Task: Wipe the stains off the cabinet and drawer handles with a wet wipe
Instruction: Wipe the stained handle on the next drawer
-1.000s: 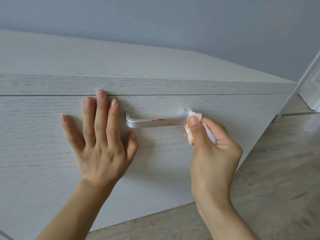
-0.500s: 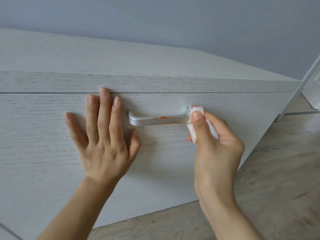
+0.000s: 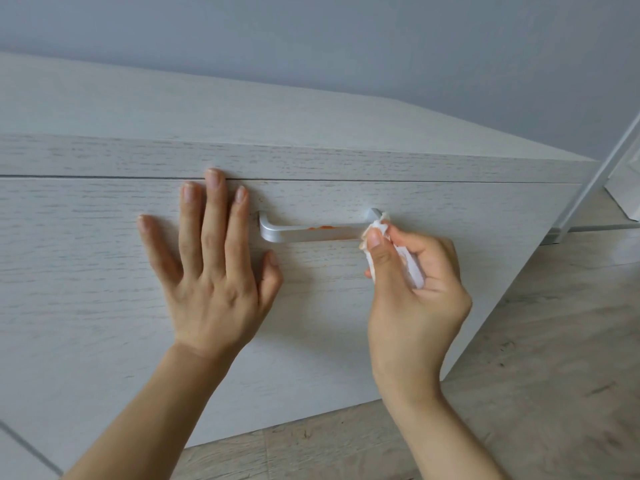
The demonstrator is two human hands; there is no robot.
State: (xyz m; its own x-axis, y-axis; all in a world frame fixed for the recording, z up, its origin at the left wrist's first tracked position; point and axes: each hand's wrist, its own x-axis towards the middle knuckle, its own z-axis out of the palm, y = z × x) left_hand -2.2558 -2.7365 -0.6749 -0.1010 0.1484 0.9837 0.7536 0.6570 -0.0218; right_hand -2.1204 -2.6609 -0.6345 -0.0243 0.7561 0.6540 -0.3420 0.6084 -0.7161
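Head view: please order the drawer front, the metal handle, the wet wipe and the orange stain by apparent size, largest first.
1. drawer front
2. metal handle
3. wet wipe, partly hidden in the right hand, so unsure
4. orange stain

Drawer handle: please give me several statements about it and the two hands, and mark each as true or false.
1. The right hand pinches a wipe at the right end of the handle. True.
2. The handle is clean. False: an orange stain shows near its middle.
3. The left hand grips the handle. False: it lies flat on the drawer front, beside the handle.
4. The drawer is shut. True.
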